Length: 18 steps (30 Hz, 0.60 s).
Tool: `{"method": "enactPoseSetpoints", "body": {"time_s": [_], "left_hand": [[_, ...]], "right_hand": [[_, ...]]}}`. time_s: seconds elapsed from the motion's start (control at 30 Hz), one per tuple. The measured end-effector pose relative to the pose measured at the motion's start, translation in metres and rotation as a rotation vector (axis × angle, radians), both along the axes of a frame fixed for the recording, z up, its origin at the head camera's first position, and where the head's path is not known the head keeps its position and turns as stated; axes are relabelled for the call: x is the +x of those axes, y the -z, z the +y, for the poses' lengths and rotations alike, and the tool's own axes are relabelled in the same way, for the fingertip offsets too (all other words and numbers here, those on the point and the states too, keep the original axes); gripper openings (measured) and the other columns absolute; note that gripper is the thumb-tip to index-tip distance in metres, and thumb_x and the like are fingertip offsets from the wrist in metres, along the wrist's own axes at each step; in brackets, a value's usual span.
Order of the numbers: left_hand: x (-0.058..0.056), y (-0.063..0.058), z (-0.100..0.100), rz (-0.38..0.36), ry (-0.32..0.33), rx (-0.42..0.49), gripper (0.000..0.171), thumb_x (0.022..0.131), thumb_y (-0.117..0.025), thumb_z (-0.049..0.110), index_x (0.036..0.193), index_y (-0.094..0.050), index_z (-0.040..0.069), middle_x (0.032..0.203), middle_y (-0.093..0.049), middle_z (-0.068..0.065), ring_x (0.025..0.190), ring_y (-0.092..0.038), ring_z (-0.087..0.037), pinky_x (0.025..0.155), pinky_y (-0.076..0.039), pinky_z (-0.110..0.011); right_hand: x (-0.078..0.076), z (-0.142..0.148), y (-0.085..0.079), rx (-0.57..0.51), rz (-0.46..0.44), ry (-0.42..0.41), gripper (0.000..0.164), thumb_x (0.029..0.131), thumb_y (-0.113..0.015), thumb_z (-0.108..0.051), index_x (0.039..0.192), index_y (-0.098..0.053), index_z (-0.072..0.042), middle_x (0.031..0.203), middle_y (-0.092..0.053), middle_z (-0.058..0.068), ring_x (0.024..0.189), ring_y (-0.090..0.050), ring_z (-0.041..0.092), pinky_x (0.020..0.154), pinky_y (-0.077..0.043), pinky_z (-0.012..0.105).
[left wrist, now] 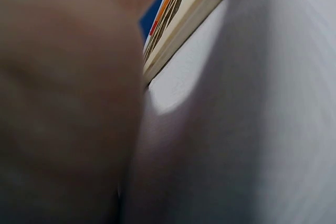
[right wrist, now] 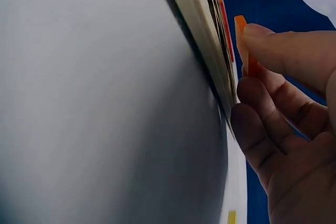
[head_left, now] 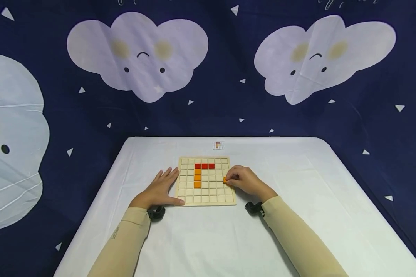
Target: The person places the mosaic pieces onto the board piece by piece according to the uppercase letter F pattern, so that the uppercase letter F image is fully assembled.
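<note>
A wooden grid board [head_left: 215, 198] lies on the white table. Three red tiles [head_left: 204, 166] form a short row on it, and three orange tiles [head_left: 197, 178] run down from that row's left end. My left hand [head_left: 157, 189] rests at the board's left side, fingers spread, with the thumb on the lower left corner. Over the right edge of the grid, my right hand [head_left: 247, 181] pinches another orange tile [right wrist: 241, 40] between thumb and fingers. In the left wrist view, the blurred hand [left wrist: 68, 98] covers most of the left side.
Behind the board lies a small printed card [head_left: 218, 145] with a grid pattern. A dark blue cloth with clouds [head_left: 138, 50] hangs past the table's far edge. Black bands [head_left: 254, 208] sit on both wrists. A small yellow patch [right wrist: 232, 217] shows low in the right wrist view.
</note>
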<state>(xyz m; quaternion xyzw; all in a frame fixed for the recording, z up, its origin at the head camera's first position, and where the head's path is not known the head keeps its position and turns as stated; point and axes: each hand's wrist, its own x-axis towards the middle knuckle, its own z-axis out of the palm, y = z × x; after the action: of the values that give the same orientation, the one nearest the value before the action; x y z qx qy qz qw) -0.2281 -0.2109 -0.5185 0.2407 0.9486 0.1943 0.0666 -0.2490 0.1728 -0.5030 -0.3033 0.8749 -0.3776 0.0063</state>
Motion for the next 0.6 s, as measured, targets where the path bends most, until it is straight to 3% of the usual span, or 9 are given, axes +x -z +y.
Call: {"method": "enactPoseSetpoints", "body": {"time_s": [0.43,0.6], "left_hand": [[0.002,-0.003,0.001,-0.005,-0.013,0.011,0.138,0.067,-0.08,0.082,0.167,-0.024,0.003,0.173,-0.019,-0.011,0.159,-0.009,-0.032,0.127,0.0,-0.051],[0.002,-0.005,0.001,-0.011,-0.012,-0.005,0.138,0.069,-0.08,0.08,0.167,-0.022,0.003,0.174,-0.017,-0.011,0.159,-0.008,-0.031,0.127,0.0,-0.05]], "right_hand": [[-0.013,-0.036,-0.012,0.053,-0.03,-0.039,0.006,0.098,-0.079,-0.019,0.098,-0.078,-0.012,0.1,-0.07,-0.01,0.091,-0.065,0.01,0.08,-0.058,0.029],[-0.014,-0.048,-0.015,0.064,-0.004,-0.065,0.006,0.098,-0.078,-0.017,0.096,-0.078,-0.012,0.099,-0.07,-0.01,0.09,-0.065,0.01,0.079,-0.058,0.029]]}}
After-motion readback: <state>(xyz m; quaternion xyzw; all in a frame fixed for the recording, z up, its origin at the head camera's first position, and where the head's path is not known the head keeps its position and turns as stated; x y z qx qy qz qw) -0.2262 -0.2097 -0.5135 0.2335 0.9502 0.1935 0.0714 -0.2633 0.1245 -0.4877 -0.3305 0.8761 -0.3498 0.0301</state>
